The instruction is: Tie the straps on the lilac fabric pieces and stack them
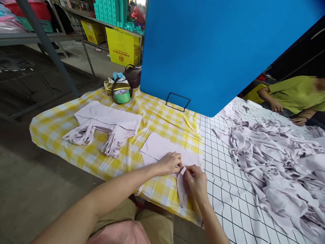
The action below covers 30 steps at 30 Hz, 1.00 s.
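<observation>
A pale lilac strappy top (158, 146) lies flat on the yellow checked cloth in front of me. My left hand (170, 163) rests on its near edge, fingers curled and pinched together at the fabric. Beside it, my right hand (197, 181) is closed on the top's strap (180, 191), which hangs down toward the table's near edge. A small white piece (183, 170) shows between the two hands; its kind is too small to tell. Further left lies a stack of similar tops (108, 117) with looped straps.
Yellow checked cloth (88, 154) covers the left of the table, a white grid cloth (223, 193) the right. A lilac garment heap (274, 162) lies right. Behind stand a blue panel (203, 51) and green tape (122, 96). A person in a yellow-green shirt (294, 93) sits far right.
</observation>
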Motion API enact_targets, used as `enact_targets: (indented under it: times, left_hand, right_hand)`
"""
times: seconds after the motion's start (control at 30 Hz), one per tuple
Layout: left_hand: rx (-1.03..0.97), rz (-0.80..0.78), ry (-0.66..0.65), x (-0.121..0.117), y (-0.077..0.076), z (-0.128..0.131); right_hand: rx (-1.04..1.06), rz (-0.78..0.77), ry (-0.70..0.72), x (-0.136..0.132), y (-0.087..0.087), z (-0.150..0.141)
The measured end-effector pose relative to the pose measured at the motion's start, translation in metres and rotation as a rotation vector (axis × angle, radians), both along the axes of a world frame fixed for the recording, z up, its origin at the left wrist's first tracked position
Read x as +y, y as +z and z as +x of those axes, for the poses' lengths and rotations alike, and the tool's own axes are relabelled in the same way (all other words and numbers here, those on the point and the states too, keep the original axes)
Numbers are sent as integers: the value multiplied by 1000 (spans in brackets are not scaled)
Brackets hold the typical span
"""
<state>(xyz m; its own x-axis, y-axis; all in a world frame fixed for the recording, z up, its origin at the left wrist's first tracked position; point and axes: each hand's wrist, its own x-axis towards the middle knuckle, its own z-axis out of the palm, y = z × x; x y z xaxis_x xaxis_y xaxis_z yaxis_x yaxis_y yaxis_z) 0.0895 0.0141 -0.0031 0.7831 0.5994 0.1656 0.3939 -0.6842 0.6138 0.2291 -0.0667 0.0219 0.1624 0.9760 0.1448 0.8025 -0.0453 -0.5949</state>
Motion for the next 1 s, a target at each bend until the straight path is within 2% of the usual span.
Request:
enact_targets:
  times: [0.1, 0.2, 0.47, 0.67, 0.73, 0.87, 1.0]
  left_hand:
    - [15, 22, -12, -1, -1, 0]
    - [32, 34, -25, 0, -1, -1]
    - [23, 43, -15, 0, -4, 0]
    - [-7, -15, -52, 2, 3, -4]
    - [7, -18, -101, 3, 7, -7]
    - [57, -32, -161, 4, 15, -15]
    - [93, -22, -181, 3, 18, -19]
  right_hand:
    - [-165, 29, 73, 1, 5, 1]
    - [-148, 59, 71, 1, 5, -2]
    - [96, 42, -32, -2, -2, -10]
    - [429, -180, -243, -28, 6, -13]
    - [531, -208, -243, -35, 7, -20]
    - [745, -165, -249, -38, 7, -37]
    - [868, -203, -286, -46, 17, -45]
